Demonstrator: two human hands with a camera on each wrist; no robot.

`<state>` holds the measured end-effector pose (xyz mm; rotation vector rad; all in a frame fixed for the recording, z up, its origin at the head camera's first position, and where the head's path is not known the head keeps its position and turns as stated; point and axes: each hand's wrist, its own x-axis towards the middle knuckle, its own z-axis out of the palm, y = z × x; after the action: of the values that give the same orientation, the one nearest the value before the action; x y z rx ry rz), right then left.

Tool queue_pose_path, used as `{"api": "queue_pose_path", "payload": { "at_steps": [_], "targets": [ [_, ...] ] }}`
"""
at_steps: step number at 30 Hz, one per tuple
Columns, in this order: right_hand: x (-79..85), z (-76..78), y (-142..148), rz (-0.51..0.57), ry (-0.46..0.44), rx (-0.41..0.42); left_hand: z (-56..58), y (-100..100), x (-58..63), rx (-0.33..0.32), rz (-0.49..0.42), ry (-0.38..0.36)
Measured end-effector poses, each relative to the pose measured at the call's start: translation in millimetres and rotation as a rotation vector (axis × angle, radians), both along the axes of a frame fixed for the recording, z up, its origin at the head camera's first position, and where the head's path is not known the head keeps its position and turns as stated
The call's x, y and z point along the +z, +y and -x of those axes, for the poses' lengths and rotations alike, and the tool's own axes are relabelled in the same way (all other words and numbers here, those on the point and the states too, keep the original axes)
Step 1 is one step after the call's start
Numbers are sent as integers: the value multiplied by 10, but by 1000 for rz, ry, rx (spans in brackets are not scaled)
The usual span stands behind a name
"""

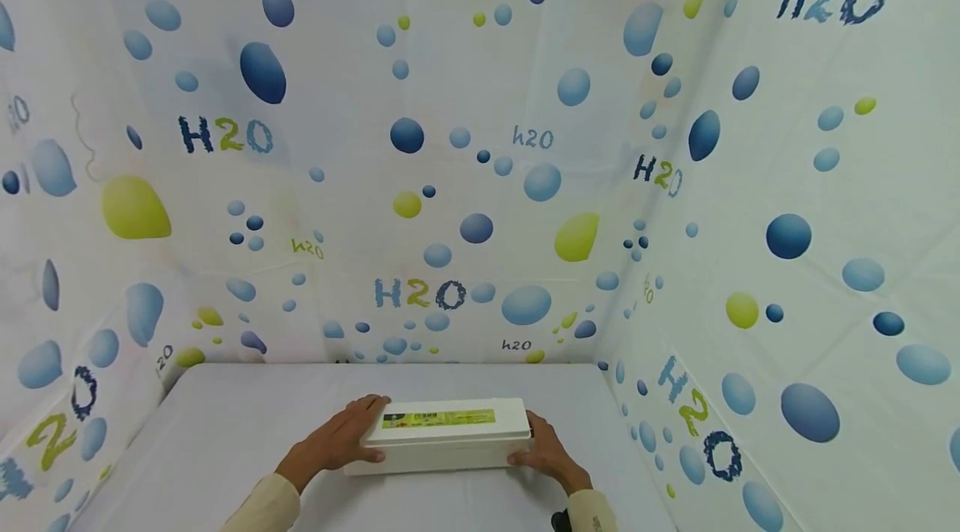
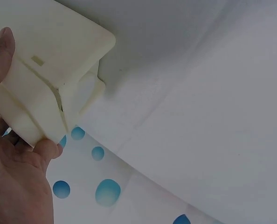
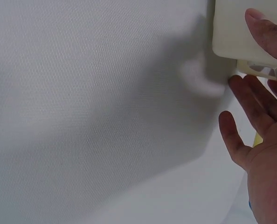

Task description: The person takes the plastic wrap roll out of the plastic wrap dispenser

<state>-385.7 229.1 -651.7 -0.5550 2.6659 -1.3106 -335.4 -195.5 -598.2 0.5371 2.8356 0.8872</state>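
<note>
A long white box (image 1: 442,457) with a yellow-green label (image 1: 438,419) on its lid lies lengthwise across the white table. My left hand (image 1: 337,439) grips its left end, thumb on the front side and fingers over the far top edge. In the left wrist view, the end of the box (image 2: 68,46) shows a seam and a notch-like opening. My right hand (image 1: 551,450) holds the right end. The right wrist view has its thumb (image 3: 269,37) against the box's face, with fingers spread by the end, one apart from it.
The white table (image 1: 247,424) extends around the box on all sides. A white curtain (image 1: 345,207) printed with blue and green drops and "H2O" hangs behind it, and similar cloth (image 1: 817,348) stands along the right side. A small black object (image 1: 561,520) sits at my right wrist.
</note>
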Motion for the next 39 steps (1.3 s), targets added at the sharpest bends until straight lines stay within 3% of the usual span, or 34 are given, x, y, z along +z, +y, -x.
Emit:
{"api": "queue_pose_path", "payload": {
  "at_steps": [9, 14, 25, 39],
  "targets": [
    [36, -10, -4, -9, -22, 3, 8, -22, 44, 2, -1, 26],
    [34, -6, -2, -5, -24, 0, -28, -92, 87, -9, -17, 66],
    [58, -26, -8, 13, -38, -10, -115, -260, 168, 20, -26, 83],
    [35, -41, -7, 19, -24, -12, -173, -433, 126, 68, -18, 111]
  ]
}}
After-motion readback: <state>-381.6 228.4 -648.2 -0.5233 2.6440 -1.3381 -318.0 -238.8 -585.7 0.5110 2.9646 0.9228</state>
